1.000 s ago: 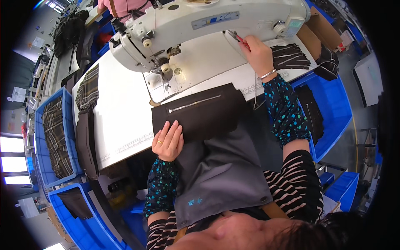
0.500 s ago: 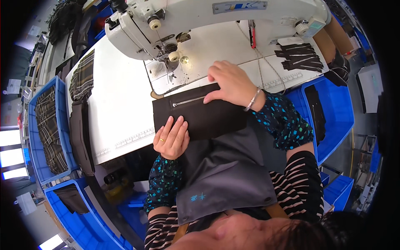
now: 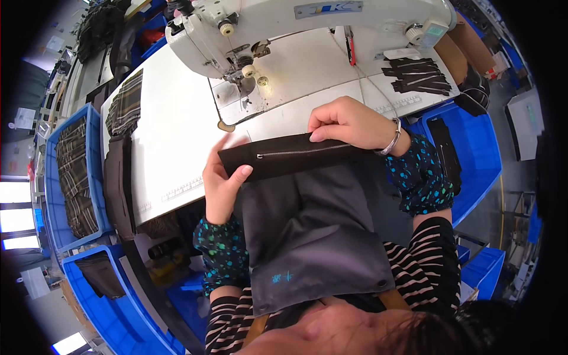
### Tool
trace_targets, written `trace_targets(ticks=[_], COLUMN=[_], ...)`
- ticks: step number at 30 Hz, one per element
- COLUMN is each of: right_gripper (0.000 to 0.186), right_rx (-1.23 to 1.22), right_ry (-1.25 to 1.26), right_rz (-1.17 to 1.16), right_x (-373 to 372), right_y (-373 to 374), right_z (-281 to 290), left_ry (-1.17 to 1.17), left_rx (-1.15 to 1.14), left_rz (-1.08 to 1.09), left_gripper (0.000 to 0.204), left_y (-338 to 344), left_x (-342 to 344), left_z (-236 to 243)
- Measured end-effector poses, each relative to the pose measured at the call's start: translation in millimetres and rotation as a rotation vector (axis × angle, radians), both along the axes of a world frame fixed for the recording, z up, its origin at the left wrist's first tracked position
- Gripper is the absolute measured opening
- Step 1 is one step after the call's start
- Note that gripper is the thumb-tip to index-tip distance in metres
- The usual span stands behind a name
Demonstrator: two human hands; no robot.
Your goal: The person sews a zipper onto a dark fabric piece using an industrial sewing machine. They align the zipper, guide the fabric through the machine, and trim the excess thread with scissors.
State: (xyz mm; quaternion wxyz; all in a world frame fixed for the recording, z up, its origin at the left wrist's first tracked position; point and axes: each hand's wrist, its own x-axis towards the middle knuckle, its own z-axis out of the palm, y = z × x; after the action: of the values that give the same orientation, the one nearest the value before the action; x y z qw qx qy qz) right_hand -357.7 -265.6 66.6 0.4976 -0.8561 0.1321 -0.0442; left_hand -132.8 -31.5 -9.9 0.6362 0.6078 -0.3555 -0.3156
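A dark brown fabric panel (image 3: 284,164) with a silver zipper (image 3: 302,151) set along it is held up at the table's front edge. My left hand (image 3: 220,186) grips its left end, the thumb on the near face and the blurred fingers behind. At the top edge, towards the right end, my right hand (image 3: 349,124) pinches the cloth between thumb and bent fingers. The zipper's slider lies near the left end, and its right part runs under my right hand. Just beyond the panel stands a white sewing machine (image 3: 378,23), its needle area apart from the cloth.
Dark zipper strips (image 3: 417,76) lie at the table's right, and red-handled snips (image 3: 351,50) stand near the machine. Plaid pieces (image 3: 125,103) and dark folded panels (image 3: 118,183) rest at the left edge. Blue bins (image 3: 97,177) flank the table, and a cord trails across it.
The panel has come up off the table and tilted, now showing as a narrower band. My left hand has moved from lying on it to gripping its end; my right hand now pinches its top edge.
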Motion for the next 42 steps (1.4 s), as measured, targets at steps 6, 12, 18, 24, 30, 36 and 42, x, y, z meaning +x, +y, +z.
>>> trace_targets(ticks=[6, 12, 18, 24, 30, 36, 42], right_gripper=[0.018, 0.018, 0.014, 0.015, 0.02, 0.011, 0.019], right_rx=[0.066, -0.146, -1.009, -1.271, -0.817, -1.077, -1.252], right_ry=[-0.029, -0.006, -0.058, 0.384, 0.537, 0.287, 0.091], right_rz=[-0.042, -0.221, -0.884, -1.17, -1.401, -1.209, -0.927], right_x=[-10.6, -58.3, -206.4, -320.5, -409.2, -352.0, -244.2], right_y=[11.8, 20.4, 23.9, 30.7, -4.7, -58.6, -127.0], right_z=[-2.4, 12.7, 78.8, 42.4, -35.1, -71.2, -54.9], left_ry=[0.346, 0.042, -0.13, -0.201, -0.204, -0.198, -0.204], left_rx=[0.118, 0.214, 0.165, 0.178, 0.195, 0.189, 0.171], left_rz=[-0.172, -0.187, 0.035, 0.005, 0.024, 0.029, 0.036], left_gripper=[0.024, 0.019, 0.021, 0.021, 0.022, 0.023, 0.022], left_y=[-4.7, -11.7, -9.4, -14.6, -12.4, -12.2, -10.0], left_x=[-2.0, 0.8, 7.3, 2.6, 3.9, 4.5, 3.7], left_z=[7.0, -3.8, -12.5, -17.5, -14.7, -13.6, -16.6])
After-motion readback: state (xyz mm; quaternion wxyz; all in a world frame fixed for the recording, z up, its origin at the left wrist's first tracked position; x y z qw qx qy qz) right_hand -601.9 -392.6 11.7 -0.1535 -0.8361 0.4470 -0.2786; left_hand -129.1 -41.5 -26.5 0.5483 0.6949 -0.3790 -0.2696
